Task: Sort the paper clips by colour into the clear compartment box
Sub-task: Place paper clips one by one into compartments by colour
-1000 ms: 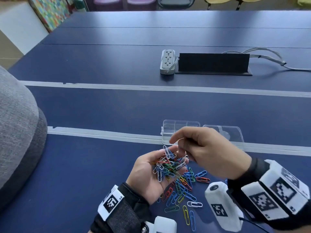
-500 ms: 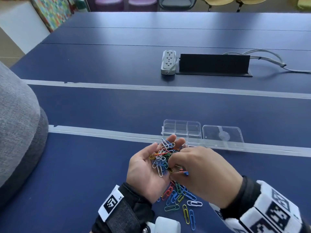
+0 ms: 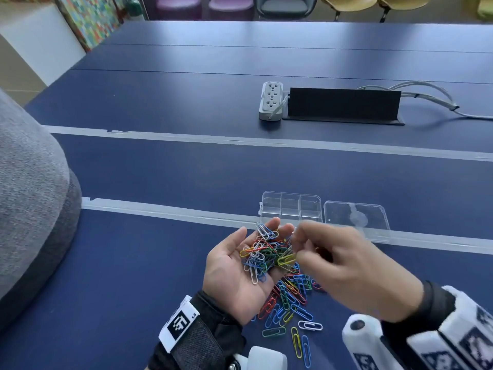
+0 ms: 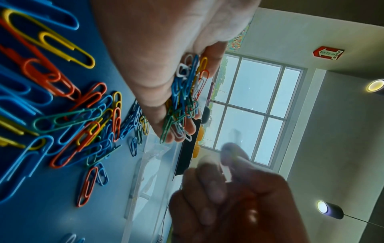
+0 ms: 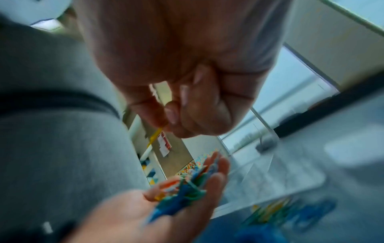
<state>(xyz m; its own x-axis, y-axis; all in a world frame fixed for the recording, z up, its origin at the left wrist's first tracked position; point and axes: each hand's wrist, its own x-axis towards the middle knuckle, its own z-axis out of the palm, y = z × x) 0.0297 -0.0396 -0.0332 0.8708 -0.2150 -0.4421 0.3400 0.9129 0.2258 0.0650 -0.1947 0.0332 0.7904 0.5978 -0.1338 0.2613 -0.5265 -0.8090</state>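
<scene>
My left hand (image 3: pixel 229 265) lies palm up above the table, cupping a heap of mixed-colour paper clips (image 3: pixel 262 253). My right hand (image 3: pixel 301 252), blurred by motion, hovers just right of that palm and pinches a yellow paper clip (image 3: pixel 286 259) between thumb and forefinger; the right wrist view shows the yellow paper clip (image 5: pixel 154 137) hanging from the fingertips. More loose clips (image 3: pixel 290 297) lie on the blue table under both hands. The clear compartment box (image 3: pixel 290 209) stands just beyond the hands, its compartments look empty, and its lid (image 3: pixel 356 217) is folded flat to the right.
Further back on the table lie a white power strip (image 3: pixel 270 101), a black cable flap (image 3: pixel 344 105) and grey cables (image 3: pixel 426 97). A grey cushion (image 3: pixel 29 209) fills the left edge. Pale tape strips (image 3: pixel 160 213) cross the table.
Half a second ago my right fingers were down in the heap on my left palm; now they have come up and to the right with a yellow clip. The left hand has stayed put.
</scene>
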